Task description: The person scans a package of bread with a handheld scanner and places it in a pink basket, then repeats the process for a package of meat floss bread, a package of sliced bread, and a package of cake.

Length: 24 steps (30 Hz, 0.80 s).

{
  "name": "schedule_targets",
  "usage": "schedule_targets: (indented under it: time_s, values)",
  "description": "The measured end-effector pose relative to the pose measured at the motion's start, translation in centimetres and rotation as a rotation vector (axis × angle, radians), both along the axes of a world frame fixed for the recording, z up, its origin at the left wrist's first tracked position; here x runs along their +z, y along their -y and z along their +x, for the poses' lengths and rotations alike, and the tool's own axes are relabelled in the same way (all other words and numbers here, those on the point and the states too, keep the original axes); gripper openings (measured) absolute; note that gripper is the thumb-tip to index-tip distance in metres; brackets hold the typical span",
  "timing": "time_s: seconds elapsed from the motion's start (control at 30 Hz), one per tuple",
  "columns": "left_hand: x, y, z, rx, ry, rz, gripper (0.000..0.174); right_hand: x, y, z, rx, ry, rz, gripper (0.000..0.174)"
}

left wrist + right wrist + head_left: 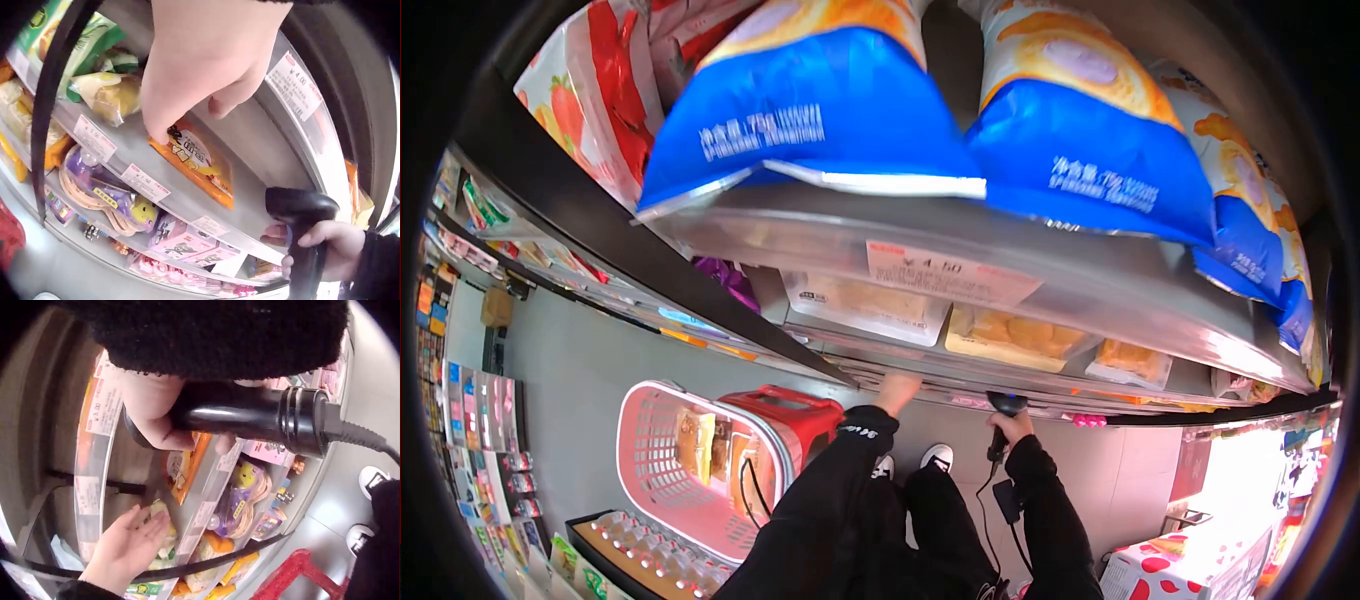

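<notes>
My left hand (206, 69) reaches into a shelf with its fingers extended and holds nothing. In the left wrist view it overlaps the corner of an orange snack packet (199, 165) lying flat on the shelf; from the right wrist view the hand (128, 547) appears beside that packet (181, 472), palm showing. A yellow-and-green bag (112, 94) lies to the packet's left. My right hand (334, 240) grips a black corded barcode scanner (303, 215) by its handle, at the shelf's front edge. The scanner's cord hangs down in the head view.
Blue bread bags (820, 110) crowd the shelf above, over a price strip (940, 268). A pink-and-white basket (635, 470) with several packets stands on the floor, beside a red basket (805, 420). Bottles (650, 550) stand in a low box. Toys (112, 190) fill a lower shelf.
</notes>
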State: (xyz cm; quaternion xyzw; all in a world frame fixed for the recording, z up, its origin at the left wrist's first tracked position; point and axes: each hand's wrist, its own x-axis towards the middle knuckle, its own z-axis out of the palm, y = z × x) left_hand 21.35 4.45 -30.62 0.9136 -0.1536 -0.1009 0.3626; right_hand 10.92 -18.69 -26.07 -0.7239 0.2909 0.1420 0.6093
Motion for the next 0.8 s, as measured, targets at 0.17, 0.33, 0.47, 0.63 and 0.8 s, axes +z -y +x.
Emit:
schedule_targets:
  time_s: [0.17, 0.33, 0.47, 0.63, 0.8]
  values:
    - [-3.3, 1.7, 1.0, -0.147, -0.132, 0.256, 0.025, -1.2, 2.1, 2.6, -0.061, -0.017, -0.013, 0.012]
    - [-5.5, 2.8, 1.1, -0.176, -0.238, 0.351, 0.026, -4.0, 4.2, 3.8, -0.311, -0.002, 0.177, 0.012]
    - [-6.5, 2.6, 1.1, -0.142, -0.253, 0.363, 0.027, -4.1, 4.8, 6.1, -0.313, -0.015, 0.238, 0.014]
    - [-7.3, 2.7, 1.5, -0.102, -0.261, 0.354, 0.028, -4.1, 4.5, 8.3, -0.276, -0.016, 0.301, 0.016]
    - [-7.8, 2.6, 1.7, -0.056, -0.256, 0.318, 0.030, -4.6, 3.0, 9.1, -0.248, -0.022, 0.366, 0.018]
